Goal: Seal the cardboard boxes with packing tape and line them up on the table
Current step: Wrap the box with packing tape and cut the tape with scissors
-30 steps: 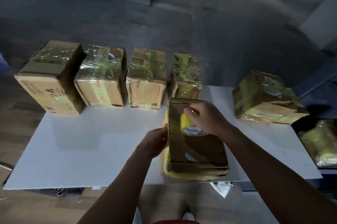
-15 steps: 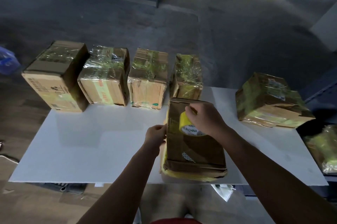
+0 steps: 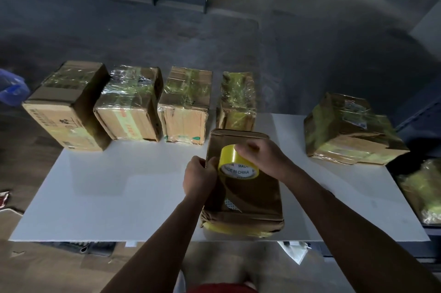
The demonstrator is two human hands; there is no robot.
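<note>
A brown cardboard box (image 3: pixel 245 199) lies lengthwise on the white table (image 3: pixel 100 197) near its front edge, with yellow tape along its near bottom edge. My right hand (image 3: pixel 260 156) grips a roll of yellow packing tape (image 3: pixel 236 164) held over the box top. My left hand (image 3: pixel 199 176) curls around the box's left edge, just beside the roll. Along the table's far edge stand several taped boxes in a row: a large one (image 3: pixel 64 106), then others (image 3: pixel 128 104) (image 3: pixel 185 106) (image 3: pixel 236 102).
Another taped box (image 3: pixel 350 130) sits apart at the table's right end. A taped parcel (image 3: pixel 424 192) lies off the table at the far right. A blue bag (image 3: pixel 12 90) is on the floor at left. Dark cabinets stand at the back.
My right hand has brought the tape roll toward me and to the left, over the box top. My left hand has slid up to the roll along the box's left edge.
</note>
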